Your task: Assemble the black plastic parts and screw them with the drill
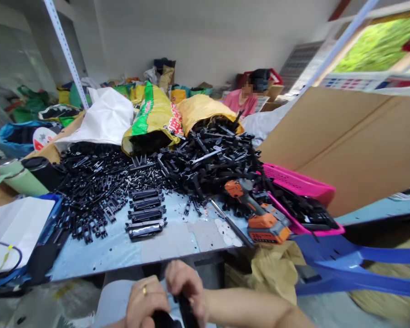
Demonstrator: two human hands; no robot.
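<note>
Low in the view, in front of the table edge, my left hand (146, 298), with a ring on one finger, is closed round a dark black part (164, 319). Close beside it, my right hand (187, 287) grips a long black piece (185, 312). Blur and the frame's lower edge hide the exact kind of both pieces, and whether they are joined cannot be made out. On the table beyond, several assembled black long parts (146, 214) lie in a neat stack of rows. An orange and grey cordless drill (256, 212) rests to the right.
Heaps of loose black parts (205, 168) cover the table (177, 241), spilling from a white sack (107, 116) and yellow sacks (157, 118). A pink basket (294, 182) holds more parts. Right are a cardboard sheet (348, 141) and blue chair (328, 259). Another person (242, 100) sits behind.
</note>
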